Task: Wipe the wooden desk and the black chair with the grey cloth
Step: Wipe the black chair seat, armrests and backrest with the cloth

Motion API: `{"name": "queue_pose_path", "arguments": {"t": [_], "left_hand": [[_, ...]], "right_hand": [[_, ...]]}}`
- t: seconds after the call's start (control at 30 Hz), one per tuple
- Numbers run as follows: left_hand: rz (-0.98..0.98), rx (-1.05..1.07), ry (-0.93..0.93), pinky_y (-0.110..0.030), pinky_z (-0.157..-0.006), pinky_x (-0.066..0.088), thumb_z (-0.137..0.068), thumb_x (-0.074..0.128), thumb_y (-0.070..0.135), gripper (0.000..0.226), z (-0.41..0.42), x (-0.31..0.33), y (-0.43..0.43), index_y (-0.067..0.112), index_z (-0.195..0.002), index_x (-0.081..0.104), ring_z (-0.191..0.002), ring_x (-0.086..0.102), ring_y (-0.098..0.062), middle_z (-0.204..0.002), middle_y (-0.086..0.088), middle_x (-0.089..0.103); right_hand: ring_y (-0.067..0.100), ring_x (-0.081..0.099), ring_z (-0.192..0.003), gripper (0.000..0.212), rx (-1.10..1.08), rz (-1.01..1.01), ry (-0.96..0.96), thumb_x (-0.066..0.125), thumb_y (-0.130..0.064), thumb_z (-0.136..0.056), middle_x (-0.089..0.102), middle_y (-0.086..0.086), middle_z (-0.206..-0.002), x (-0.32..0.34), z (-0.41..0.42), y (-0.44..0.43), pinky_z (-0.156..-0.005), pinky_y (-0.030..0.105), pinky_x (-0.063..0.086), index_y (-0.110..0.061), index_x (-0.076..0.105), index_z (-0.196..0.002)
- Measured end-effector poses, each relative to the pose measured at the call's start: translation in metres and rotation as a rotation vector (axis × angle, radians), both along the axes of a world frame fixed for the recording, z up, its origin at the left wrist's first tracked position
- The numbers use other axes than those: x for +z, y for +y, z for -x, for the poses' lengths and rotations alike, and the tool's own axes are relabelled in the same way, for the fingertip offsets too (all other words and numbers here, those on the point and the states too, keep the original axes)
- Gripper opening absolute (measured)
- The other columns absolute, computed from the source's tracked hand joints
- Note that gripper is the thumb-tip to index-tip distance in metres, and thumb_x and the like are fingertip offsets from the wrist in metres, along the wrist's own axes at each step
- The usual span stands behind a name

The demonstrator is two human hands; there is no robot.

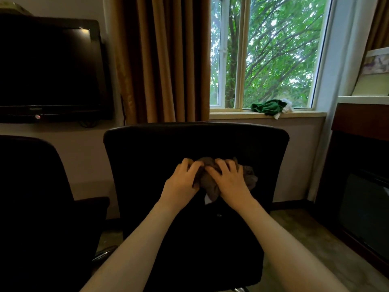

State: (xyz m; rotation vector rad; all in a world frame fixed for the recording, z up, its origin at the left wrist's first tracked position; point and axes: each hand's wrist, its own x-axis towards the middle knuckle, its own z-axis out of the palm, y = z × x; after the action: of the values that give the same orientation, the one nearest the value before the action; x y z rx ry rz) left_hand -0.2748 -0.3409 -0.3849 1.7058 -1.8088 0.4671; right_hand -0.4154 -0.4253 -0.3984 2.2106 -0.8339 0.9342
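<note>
The black chair (pixel 147 148) stands straight in front of me, its backrest facing me and its seat below. A crumpled grey cloth (pixel 207 183) lies bunched against the lower middle of the backrest. My left hand (pixel 182 182) grips the cloth's left side with curled fingers. My right hand (pixel 228 182) lies over its right side, fingers curled into the fabric. Both forearms reach in from the bottom of the view. The wooden desk is not in sight.
A second black chair (pixel 31 197) stands close on the left. A dark television (pixel 48 68) hangs on the left wall. A green cloth (pixel 267 107) lies on the window sill (pixel 231 115). A dark wooden cabinet (pixel 362 165) stands at the right.
</note>
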Motion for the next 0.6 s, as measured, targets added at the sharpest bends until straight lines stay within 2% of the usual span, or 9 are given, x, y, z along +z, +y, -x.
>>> {"name": "queue_pose_path", "arguments": {"t": [0.07, 0.1, 0.13, 0.2, 0.3, 0.37, 0.47, 0.53, 0.6], "left_hand": [[-0.046, 0.015, 0.004, -0.032, -0.077, 0.052, -0.087, 0.059, 0.019, 0.042, 0.002, -0.003, -0.002, 0.021, -0.126, 0.044, -0.108, 0.050, -0.022, -0.122, -0.003, 0.042], [-0.049, 0.018, 0.009, -0.032, -0.076, 0.052, -0.087, 0.059, 0.020, 0.040, 0.004, 0.000, -0.003, 0.020, -0.124, 0.045, -0.105, 0.051, -0.023, -0.120, -0.003, 0.042], [-0.058, 0.019, 0.017, -0.033, -0.075, 0.052, -0.087, 0.060, 0.020, 0.038, 0.007, 0.004, -0.003, 0.020, -0.122, 0.045, -0.103, 0.053, -0.024, -0.118, -0.004, 0.043], [-0.088, 0.013, 0.030, -0.035, -0.076, 0.052, -0.086, 0.060, 0.023, 0.037, 0.013, 0.014, -0.004, 0.019, -0.120, 0.045, -0.101, 0.054, -0.026, -0.116, -0.005, 0.044], [-0.068, -0.054, 0.066, -0.038, -0.080, 0.051, -0.087, 0.059, 0.022, 0.041, 0.035, 0.032, -0.004, 0.021, -0.125, 0.043, -0.108, 0.050, -0.025, -0.121, -0.004, 0.041], [0.060, -0.124, 0.072, -0.038, -0.079, 0.050, -0.088, 0.057, 0.017, 0.043, 0.056, 0.049, -0.007, 0.020, -0.128, 0.044, -0.112, 0.048, -0.025, -0.125, -0.005, 0.040], [0.140, -0.187, 0.083, -0.041, -0.079, 0.052, -0.084, 0.061, 0.013, 0.053, 0.084, 0.075, -0.017, 0.022, -0.132, 0.042, -0.114, 0.046, -0.027, -0.129, -0.006, 0.037], [0.060, -0.207, 0.040, -0.043, -0.079, 0.053, -0.079, 0.067, 0.017, 0.063, 0.096, 0.085, -0.025, 0.022, -0.135, 0.038, -0.115, 0.043, -0.029, -0.130, -0.007, 0.033], [-0.024, -0.160, -0.113, -0.040, -0.078, 0.053, -0.079, 0.068, 0.022, 0.067, 0.102, 0.085, -0.032, 0.024, -0.137, 0.035, -0.119, 0.038, -0.027, -0.134, -0.007, 0.030]], "right_hand": [[0.035, 0.034, -0.119, 0.047, -0.024, -0.192, 0.146, 0.050, -0.027, -0.089, 0.034, 0.012, -0.137, 0.003, 0.006, -0.001, -0.091, 0.058, 0.040, -0.020, 0.045, -0.136], [0.037, 0.034, -0.122, 0.049, -0.009, -0.243, 0.194, 0.052, -0.024, -0.091, 0.035, 0.014, -0.140, 0.008, 0.011, -0.001, -0.096, 0.057, 0.035, -0.020, 0.042, -0.139], [0.038, 0.039, -0.116, 0.049, 0.043, -0.194, 0.184, 0.058, -0.022, -0.088, 0.042, 0.015, -0.134, 0.013, 0.015, 0.003, -0.092, 0.056, 0.039, -0.019, 0.046, -0.135], [0.031, 0.044, -0.096, 0.046, 0.088, -0.031, 0.106, 0.065, -0.023, -0.075, 0.051, 0.012, -0.113, 0.015, 0.023, 0.005, -0.076, 0.049, 0.048, -0.021, 0.054, -0.120], [0.030, 0.040, -0.096, 0.038, 0.072, 0.080, -0.083, 0.047, -0.029, -0.079, 0.040, 0.009, -0.111, 0.019, 0.045, 0.000, -0.078, 0.041, 0.031, -0.023, 0.046, -0.117], [0.031, 0.039, -0.100, 0.039, 0.045, 0.159, -0.223, 0.044, -0.029, -0.081, 0.037, 0.010, -0.114, 0.034, 0.061, 0.001, -0.079, 0.040, 0.027, -0.021, 0.045, -0.119], [0.030, 0.037, -0.103, 0.043, 0.008, 0.114, -0.381, 0.045, -0.031, -0.081, 0.039, 0.011, -0.118, 0.058, 0.081, -0.002, -0.082, 0.042, 0.030, -0.021, 0.043, -0.123], [0.030, 0.037, -0.103, 0.046, -0.030, 0.025, -0.452, 0.044, -0.035, -0.079, 0.048, 0.016, -0.118, 0.059, 0.086, -0.006, -0.084, 0.045, 0.038, -0.020, 0.044, -0.122], [0.035, 0.040, -0.105, 0.050, -0.031, -0.091, -0.453, 0.043, -0.040, -0.078, 0.052, 0.021, -0.118, 0.044, 0.088, -0.013, -0.083, 0.050, 0.043, -0.017, 0.042, -0.122]]}}
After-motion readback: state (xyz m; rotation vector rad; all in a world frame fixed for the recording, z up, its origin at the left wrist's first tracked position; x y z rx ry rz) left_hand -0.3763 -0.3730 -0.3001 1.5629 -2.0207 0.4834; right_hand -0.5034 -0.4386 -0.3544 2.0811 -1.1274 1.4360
